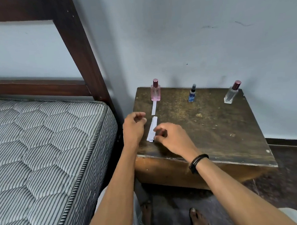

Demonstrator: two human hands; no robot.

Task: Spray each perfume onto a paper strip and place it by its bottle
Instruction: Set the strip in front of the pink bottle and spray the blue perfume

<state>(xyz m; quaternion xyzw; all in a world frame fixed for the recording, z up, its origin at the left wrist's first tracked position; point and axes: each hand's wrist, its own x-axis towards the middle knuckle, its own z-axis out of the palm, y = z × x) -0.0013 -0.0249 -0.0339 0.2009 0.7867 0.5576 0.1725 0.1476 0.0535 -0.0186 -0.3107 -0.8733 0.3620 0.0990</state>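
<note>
Worn bedside table [207, 122]: paper strips [152, 128] point away from me; my right hand [173, 138] curls at their near end, hold unclear; left hand [133, 127] loose, empty.

Worn matt wooden table [216, 124], glossy glass bottles [155, 93], white paper strips [152, 128].

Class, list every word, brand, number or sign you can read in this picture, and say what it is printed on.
No text here can be read.
Small blue spray bottle with a black nozzle: pale marks on its label, too small and blurred to read.
Pink glass perfume bottle with a rose cap: no legible print.
Clear glass bottle with a rose cap: no print shows.
White paper strips: appear blank.
</note>
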